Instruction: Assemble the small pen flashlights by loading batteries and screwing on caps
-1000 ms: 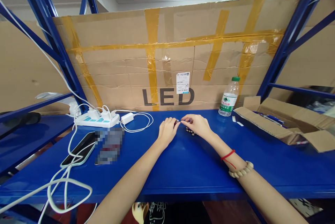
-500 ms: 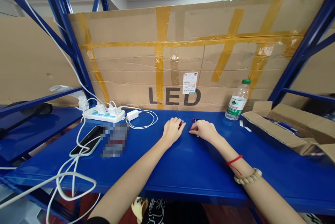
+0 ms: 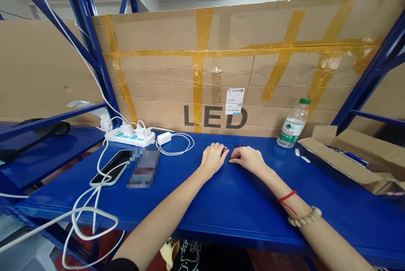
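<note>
Both my hands rest close together on the blue shelf top (image 3: 228,203), in front of the cardboard wall marked LED (image 3: 215,116). My left hand (image 3: 213,159) is curled, its fingertips pinching a small dark piece I cannot make out. My right hand (image 3: 248,158) is also closed, with fingertips pressed on small dark and reddish bits (image 3: 236,146) lying on the surface just beyond it. The fingertips of the two hands are a few centimetres apart. A red string and a bead bracelet (image 3: 304,217) sit on my right wrist.
A water bottle (image 3: 293,124) stands at the back right. An open cardboard box (image 3: 354,157) lies at the right. At the left are a white power strip (image 3: 130,137) with chargers, looping white cables (image 3: 95,220) and a phone (image 3: 110,167).
My hands have drawn slightly apart and settled lower on the surface; the small piece held between both hands a second ago is now out of sight. The camera has shifted, sliding the scene rightward.
</note>
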Demonstrator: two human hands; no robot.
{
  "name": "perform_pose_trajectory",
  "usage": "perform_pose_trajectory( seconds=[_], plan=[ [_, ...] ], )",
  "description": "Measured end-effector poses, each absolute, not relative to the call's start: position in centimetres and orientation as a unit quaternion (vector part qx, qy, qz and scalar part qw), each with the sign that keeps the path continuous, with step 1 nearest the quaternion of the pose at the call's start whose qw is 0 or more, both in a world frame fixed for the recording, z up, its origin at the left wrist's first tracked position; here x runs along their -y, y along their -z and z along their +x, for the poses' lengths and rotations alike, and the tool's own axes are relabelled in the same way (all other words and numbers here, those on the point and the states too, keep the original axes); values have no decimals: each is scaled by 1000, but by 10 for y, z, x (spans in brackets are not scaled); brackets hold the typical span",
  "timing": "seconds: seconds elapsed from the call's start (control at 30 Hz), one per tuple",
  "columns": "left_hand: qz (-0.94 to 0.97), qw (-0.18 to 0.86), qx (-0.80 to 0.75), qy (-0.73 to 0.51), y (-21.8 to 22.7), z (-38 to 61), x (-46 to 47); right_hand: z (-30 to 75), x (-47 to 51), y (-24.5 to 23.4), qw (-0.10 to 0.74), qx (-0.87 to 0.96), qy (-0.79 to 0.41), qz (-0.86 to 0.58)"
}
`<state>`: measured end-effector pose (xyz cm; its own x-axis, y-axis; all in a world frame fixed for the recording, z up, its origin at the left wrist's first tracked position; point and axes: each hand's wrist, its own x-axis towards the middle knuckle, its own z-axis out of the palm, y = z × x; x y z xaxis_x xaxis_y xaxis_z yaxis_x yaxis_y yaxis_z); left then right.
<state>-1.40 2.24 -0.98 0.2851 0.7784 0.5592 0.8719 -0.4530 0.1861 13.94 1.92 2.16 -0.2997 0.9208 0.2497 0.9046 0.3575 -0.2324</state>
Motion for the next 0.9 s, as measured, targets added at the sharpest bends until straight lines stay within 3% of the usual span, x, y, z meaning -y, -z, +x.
perform_pose_trajectory(
  seconds=[0.3, 0.5, 0.9],
  plan=[
    [-799, 75, 524, 286, 7, -17, -21, 140, -27, -20, 418, 755, -79, -498],
    [-816, 91, 507, 262, 4, -17, -18, 136, -31, -12, 438, 780, -122, -430],
    [-818, 83, 501, 271, 7, -17, -22, 139, -27, -18, 403, 789, -99, -453]
  ],
)
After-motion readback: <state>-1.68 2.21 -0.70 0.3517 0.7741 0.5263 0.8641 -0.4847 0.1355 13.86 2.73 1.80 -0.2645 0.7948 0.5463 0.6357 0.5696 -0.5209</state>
